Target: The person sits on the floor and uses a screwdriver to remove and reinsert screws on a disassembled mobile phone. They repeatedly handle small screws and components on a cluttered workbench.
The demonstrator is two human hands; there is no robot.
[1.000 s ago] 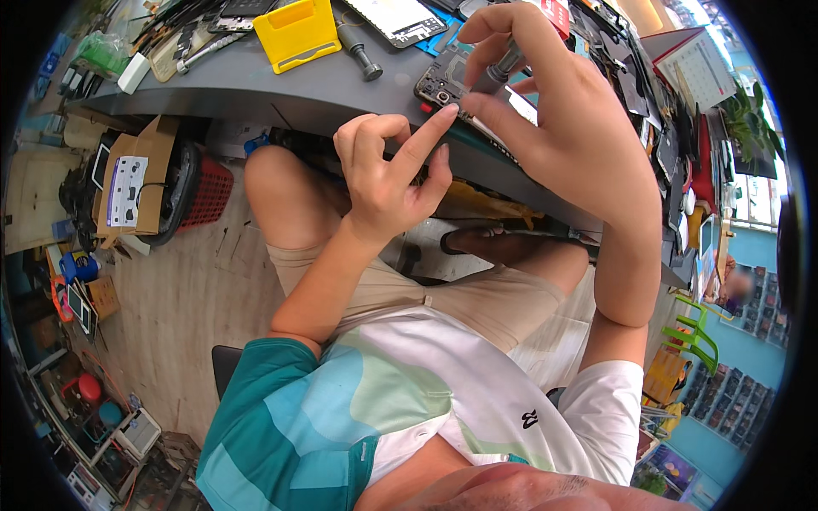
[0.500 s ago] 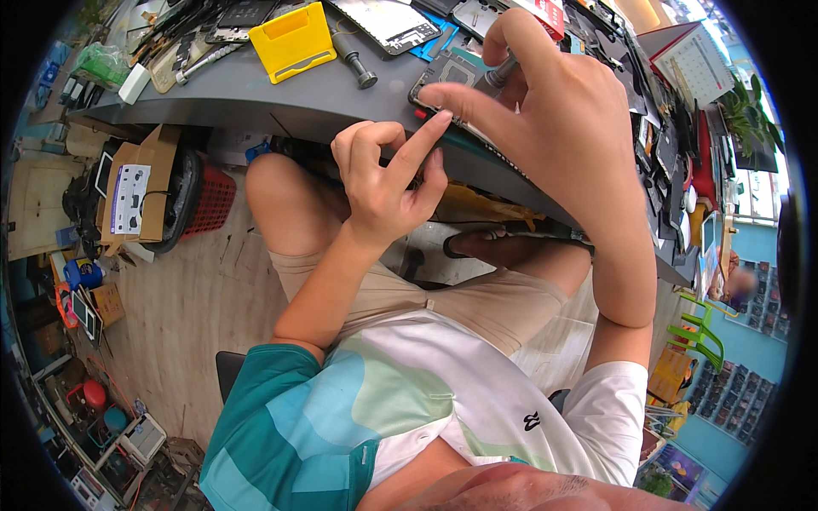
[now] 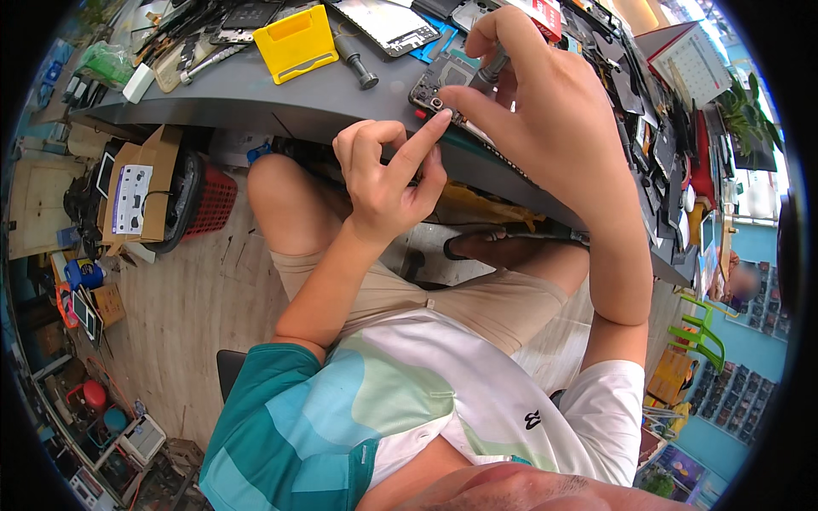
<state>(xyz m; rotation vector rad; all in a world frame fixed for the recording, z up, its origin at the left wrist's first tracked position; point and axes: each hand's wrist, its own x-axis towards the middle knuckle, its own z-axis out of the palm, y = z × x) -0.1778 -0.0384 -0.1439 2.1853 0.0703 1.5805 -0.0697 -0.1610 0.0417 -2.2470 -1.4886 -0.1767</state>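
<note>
An opened phone point(image 3: 426, 92), its circuit parts and a round lens bared at the corner, lies at the desk's front edge. My left hand point(image 3: 388, 175) comes up from below. Its index finger stretches to the phone's near corner while the other fingers curl and the thumb stands apart; I see nothing in it. Over the phone arches my right hand point(image 3: 554, 111), its fingers around a dark grey screwdriver point(image 3: 488, 75), whose tip is hidden. The right thumb reaches out over the phone beside the lens.
A yellow plastic stand point(image 3: 295, 44) and a grey cylindrical tool point(image 3: 356, 64) lie left of the phone on the grey desk point(image 3: 256, 106). A phone panel point(image 3: 388, 30) is behind. Phone parts crowd the right side near a desk calendar point(image 3: 690, 64). A red basket point(image 3: 209, 196) stands below left.
My right hand and the screwdriver have shifted slightly left, and the right thumb has drawn back from the phone's corner, baring the lens. My left hand is almost still.
</note>
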